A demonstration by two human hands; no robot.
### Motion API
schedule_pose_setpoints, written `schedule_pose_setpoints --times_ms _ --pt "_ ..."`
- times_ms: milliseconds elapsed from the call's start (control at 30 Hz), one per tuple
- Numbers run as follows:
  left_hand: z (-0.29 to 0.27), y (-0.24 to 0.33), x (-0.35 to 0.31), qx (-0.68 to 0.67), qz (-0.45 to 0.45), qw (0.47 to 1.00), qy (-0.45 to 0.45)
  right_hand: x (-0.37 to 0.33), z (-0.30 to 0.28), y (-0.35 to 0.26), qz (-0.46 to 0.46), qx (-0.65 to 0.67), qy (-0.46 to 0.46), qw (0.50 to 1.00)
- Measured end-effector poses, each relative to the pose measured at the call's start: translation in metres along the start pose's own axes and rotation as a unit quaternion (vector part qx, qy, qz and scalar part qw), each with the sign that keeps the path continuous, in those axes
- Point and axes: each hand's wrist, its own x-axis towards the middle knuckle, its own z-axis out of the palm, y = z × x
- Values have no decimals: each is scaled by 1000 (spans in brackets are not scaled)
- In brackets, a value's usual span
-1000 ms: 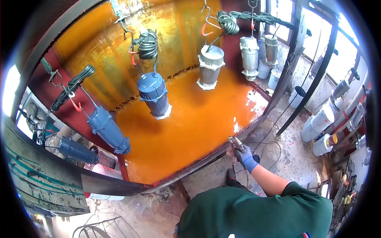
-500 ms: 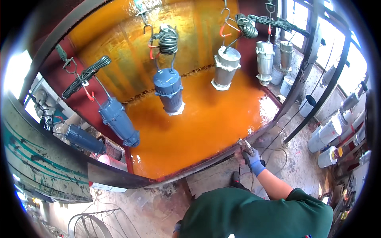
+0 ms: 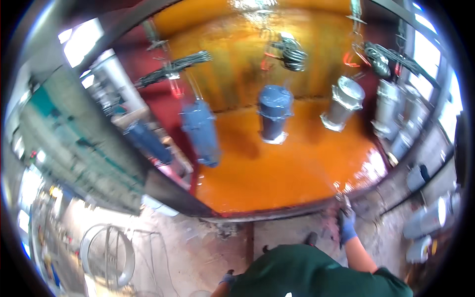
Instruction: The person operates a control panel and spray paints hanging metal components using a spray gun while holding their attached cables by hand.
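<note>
My right hand [image 3: 348, 227], in a blue and dark glove, is closed around a spray gun [image 3: 343, 200] at the front edge of a basin with an orange floor [image 3: 277, 183]. A faint mist seems to leave the nozzle toward the hanging parts. Nearest in front hang a blue cylindrical pump [image 3: 275, 113] and a silver one [image 3: 343, 102], both apart from the gun. Another blue pump [image 3: 200, 131] hangs tilted at the left. Low at the bottom edge is my gloved left hand [image 3: 228, 278], beside my green shirt; its fingers are too blurred to read.
Coiled cables [image 3: 292, 54] hang by the hooks above the pumps. More silver pumps [image 3: 386, 106] hang at the right. A dark frame post [image 3: 173, 195] crosses the left side. Round wire-guarded fan [image 3: 107, 255] stands on the floor lower left; pails [image 3: 425, 218] stand far right.
The view has turned left, so the pumps and basin sit further right. My left hand shows more at the bottom edge. The spray gun stays in my right hand; a faint mist now shows.
</note>
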Motion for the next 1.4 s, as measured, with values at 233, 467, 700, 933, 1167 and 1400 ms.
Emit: schedule_pose_setpoints --times_ms 233,467,700,933,1167,1400 --pt "-25 58 -37 91 -25 989 -115 65 -64 69 -25 113 -161 980" --pt "-15 80 -40 51 -31 994 -89 73 -58 67 -194 -48 -217 955" --pt "6 51 -28 -26 -21 994 -101 62 -25 33 50 61 -154 985" --pt "25 -4 10 4 -1 994 -106 44 26 -24 -59 -108 -79 989" --pt "18 -14 23 41 0 993 -114 92 11 17 -134 -176 -127 967" --pt "13 -10 39 84 48 989 -110 51 37 -56 -170 -294 -214 916"
